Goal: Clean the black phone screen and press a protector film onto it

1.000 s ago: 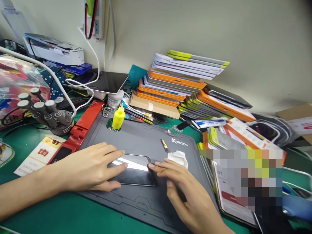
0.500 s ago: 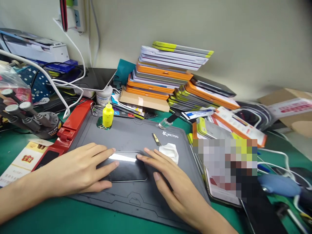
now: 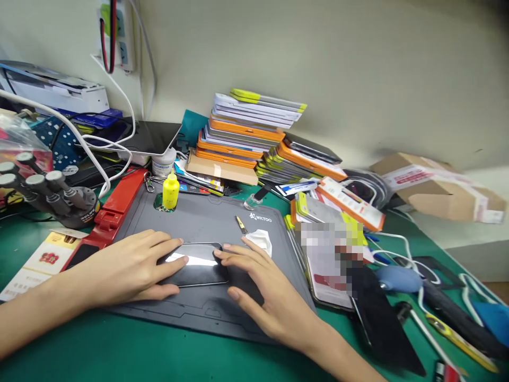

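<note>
A black phone (image 3: 198,265) lies screen-up on a grey work mat (image 3: 207,217). My left hand (image 3: 131,268) rests flat over the phone's left end, fingers stretched onto the glass and thumb along its near edge. On the mat at the phone's right end lies my right hand (image 3: 260,289), fingers spread and fingertips touching the phone's right edge. Neither hand lifts the phone. A white wipe (image 3: 260,240) and a small metal tool (image 3: 240,224) sit just beyond my right hand.
A yellow bottle (image 3: 170,192) and a red holder (image 3: 115,207) stand at the mat's far left. Stacked orange and white boxes (image 3: 250,132) fill the back. More phones (image 3: 330,270), cables, a blue blower (image 3: 397,278) and a cardboard box (image 3: 433,185) crowd the right. Screwdrivers in a stand (image 3: 51,193) are at left.
The view has swung to the right, bringing the cardboard box and cables into sight. Both hands stay on the phone, with the right fingers shifted slightly along its right end.
</note>
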A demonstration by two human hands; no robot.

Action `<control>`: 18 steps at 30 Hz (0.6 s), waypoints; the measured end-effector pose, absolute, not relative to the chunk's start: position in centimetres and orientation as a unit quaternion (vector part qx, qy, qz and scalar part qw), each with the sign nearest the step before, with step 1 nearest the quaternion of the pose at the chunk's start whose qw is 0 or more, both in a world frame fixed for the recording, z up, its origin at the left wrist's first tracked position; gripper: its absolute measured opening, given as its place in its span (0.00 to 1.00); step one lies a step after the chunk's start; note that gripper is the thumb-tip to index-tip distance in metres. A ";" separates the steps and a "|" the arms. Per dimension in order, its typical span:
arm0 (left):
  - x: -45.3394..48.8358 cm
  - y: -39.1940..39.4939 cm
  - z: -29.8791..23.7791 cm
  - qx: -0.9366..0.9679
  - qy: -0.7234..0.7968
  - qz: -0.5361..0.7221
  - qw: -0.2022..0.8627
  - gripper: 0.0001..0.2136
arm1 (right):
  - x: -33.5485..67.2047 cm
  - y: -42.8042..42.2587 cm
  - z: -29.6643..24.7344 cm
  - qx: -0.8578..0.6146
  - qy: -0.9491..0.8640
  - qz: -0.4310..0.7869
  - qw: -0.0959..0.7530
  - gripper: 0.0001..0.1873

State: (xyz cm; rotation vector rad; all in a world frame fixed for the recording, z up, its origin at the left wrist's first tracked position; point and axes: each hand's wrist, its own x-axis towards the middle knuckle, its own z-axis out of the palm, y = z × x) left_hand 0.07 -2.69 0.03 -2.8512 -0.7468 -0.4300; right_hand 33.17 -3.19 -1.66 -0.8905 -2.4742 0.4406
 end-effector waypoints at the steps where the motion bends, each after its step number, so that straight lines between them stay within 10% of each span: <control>1: 0.1 -2.7 -0.1 -0.953 -0.252 -0.149 0.084 0.17 | 33.2 -3.5 -1.6 -0.320 -0.905 0.153 0.234 0.21; 18: 0.4 -2.5 -1.1 -0.948 -0.246 -0.180 0.094 0.16 | 34.3 -8.1 -2.7 -0.347 -0.900 0.131 0.229 0.20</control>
